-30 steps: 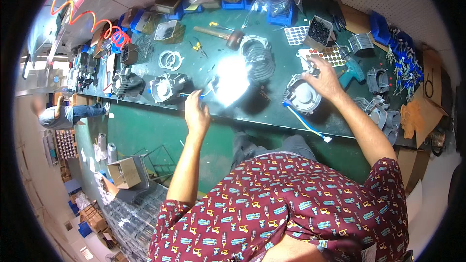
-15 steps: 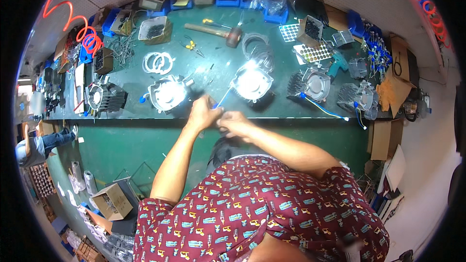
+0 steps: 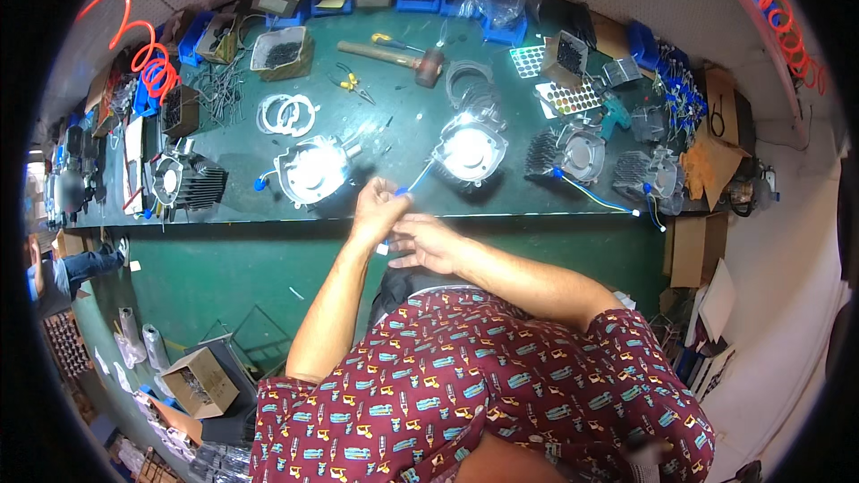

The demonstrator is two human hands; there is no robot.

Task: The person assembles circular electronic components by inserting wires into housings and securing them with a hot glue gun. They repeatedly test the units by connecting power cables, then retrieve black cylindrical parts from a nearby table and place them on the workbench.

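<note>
The person's left hand pinches a slim blue-and-white wire lead between thumb and fingers, just above the front edge of the dark green surface. The right hand is at 4 o'clock from it, fingertips close against the left; its fingers are loosely bent and slightly apart, and whether they grip the lead cannot be told. A small white plug hangs at 6 o'clock from the left hand, beside the right fingertips.

The lead runs toward 1 o'clock to a round silver metal housing, brightly lit, lying on the surface. At 10 o'clock from the hands lies a similar silver housing with a blue-sleeved bundle at its side; no long lead shows stretched out there. At 2 o'clock, a grey finned housing has its blue-and-yellow lead lying out to the front edge, untouched.

Judging by this, the lead is attached or threaded at the middle housing, and the handling of its free end looks unfinished. A wooden-handled mallet lies at 12 o'clock, yellow-handled pliers at 11 o'clock.
</note>
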